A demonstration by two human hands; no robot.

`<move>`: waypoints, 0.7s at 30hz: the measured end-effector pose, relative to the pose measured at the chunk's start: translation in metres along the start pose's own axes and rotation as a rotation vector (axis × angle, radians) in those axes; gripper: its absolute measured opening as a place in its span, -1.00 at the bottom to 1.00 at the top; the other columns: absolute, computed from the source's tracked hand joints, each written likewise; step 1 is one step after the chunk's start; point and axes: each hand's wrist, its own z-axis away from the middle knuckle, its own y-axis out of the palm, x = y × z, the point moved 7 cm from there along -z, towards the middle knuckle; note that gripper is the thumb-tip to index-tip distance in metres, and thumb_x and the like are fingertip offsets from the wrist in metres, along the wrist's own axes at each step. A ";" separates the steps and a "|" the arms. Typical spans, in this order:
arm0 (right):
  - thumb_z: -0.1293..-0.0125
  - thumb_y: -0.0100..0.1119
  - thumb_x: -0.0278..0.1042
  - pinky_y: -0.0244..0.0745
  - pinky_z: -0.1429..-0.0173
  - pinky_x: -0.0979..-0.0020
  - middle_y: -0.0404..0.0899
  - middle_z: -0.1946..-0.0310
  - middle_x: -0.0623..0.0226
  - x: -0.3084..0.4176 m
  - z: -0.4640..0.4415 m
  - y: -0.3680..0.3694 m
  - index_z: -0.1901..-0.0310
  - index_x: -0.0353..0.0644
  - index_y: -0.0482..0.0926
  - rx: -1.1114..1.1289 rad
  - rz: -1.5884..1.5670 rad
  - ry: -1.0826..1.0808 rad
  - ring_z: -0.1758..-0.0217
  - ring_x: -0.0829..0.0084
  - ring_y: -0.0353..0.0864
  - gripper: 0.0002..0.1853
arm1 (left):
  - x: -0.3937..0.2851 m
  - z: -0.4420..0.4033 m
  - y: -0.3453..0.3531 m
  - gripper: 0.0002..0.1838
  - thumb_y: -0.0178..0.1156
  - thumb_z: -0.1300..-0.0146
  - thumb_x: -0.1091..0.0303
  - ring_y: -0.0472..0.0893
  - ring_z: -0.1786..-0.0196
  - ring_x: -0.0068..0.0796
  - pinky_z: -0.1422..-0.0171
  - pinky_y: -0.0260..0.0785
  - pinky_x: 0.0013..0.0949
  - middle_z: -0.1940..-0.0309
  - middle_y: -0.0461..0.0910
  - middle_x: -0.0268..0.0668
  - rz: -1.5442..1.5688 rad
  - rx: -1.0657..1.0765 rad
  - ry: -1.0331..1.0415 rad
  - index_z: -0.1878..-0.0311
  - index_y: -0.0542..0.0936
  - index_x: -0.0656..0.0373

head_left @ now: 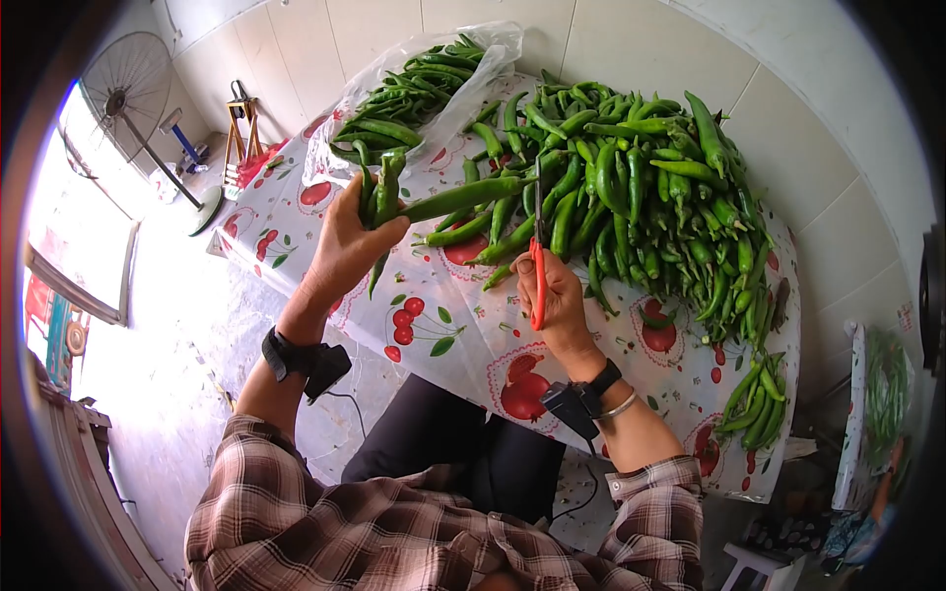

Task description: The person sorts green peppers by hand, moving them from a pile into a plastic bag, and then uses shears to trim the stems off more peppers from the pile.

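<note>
Several green peppers (386, 192) are held in my left hand (353, 236), its fingers wrapped round them. One long pepper (463, 197) points from that hand to the right, its tip end near the scissor blades. My right hand (560, 300) is closed on the red handles of a pair of scissors (538, 281), whose blades point away from me. Beyond and to the right of the scissors lies a large pile of green peppers (631, 187). A clear plastic bag (325, 158) with more peppers is behind my left hand.
The table has a white cloth with red fruit prints (434, 364). A smaller group of peppers (757, 404) lies near its right edge. A standing fan (116, 103) is at the far left, a small stool (754, 561) at the lower right. Tiled wall runs behind the table.
</note>
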 end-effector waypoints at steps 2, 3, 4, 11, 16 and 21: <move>-0.38 0.05 -0.09 0.13 0.56 0.66 0.22 0.69 0.58 0.001 0.000 -0.001 0.29 -0.21 0.45 -0.010 0.021 0.005 0.65 0.75 0.19 -0.70 | 0.006 0.000 0.003 -0.68 0.25 0.00 0.41 0.45 0.38 -0.60 0.24 0.35 -0.45 0.41 0.50 -0.33 0.055 0.006 0.026 0.20 0.40 0.27; -0.38 0.05 -0.09 0.13 0.56 0.66 0.22 0.69 0.58 0.003 0.001 0.000 0.29 -0.21 0.45 -0.008 0.021 0.006 0.65 0.75 0.19 -0.70 | 0.006 -0.001 0.004 -0.68 0.25 0.00 0.41 0.45 0.38 -0.60 0.24 0.35 -0.45 0.41 0.50 -0.33 0.055 0.004 0.025 0.20 0.40 0.27; -0.37 0.07 -0.15 0.10 0.53 0.64 0.22 0.68 0.60 0.004 0.001 0.001 0.37 -0.18 0.42 -0.032 0.024 0.031 0.61 0.75 0.16 -0.72 | 0.011 -0.002 0.008 -0.68 0.26 -0.01 0.43 0.45 0.37 -0.63 0.24 0.34 -0.48 0.42 0.49 -0.37 -0.054 0.065 -0.044 0.17 0.42 0.27; -0.35 0.12 -0.20 0.06 0.50 0.60 0.20 0.66 0.61 0.011 0.002 0.005 0.48 -0.15 0.37 -0.041 0.130 0.032 0.58 0.74 0.12 -0.70 | 0.020 -0.024 0.044 -0.63 0.28 0.04 0.32 0.44 0.40 -0.48 0.27 0.31 -0.35 0.48 0.46 -0.18 -0.117 0.266 0.016 0.26 0.37 0.32; -0.35 0.13 -0.21 0.06 0.50 0.60 0.19 0.66 0.62 0.007 0.004 0.004 0.49 -0.14 0.37 -0.078 0.050 0.088 0.57 0.75 0.11 -0.70 | 0.015 -0.025 0.078 -0.57 0.31 0.05 0.28 0.47 0.39 -0.43 0.23 0.34 -0.33 0.45 0.50 -0.15 -0.153 0.332 0.010 0.20 0.38 0.33; -0.34 0.13 -0.21 0.05 0.51 0.59 0.19 0.67 0.62 0.003 0.003 -0.001 0.49 -0.14 0.38 -0.091 0.042 0.094 0.57 0.76 0.11 -0.70 | 0.010 -0.027 0.085 -0.55 0.35 0.03 0.32 0.40 0.33 -0.64 0.20 0.32 -0.47 0.43 0.46 -0.34 -0.062 0.342 -0.056 0.14 0.38 0.30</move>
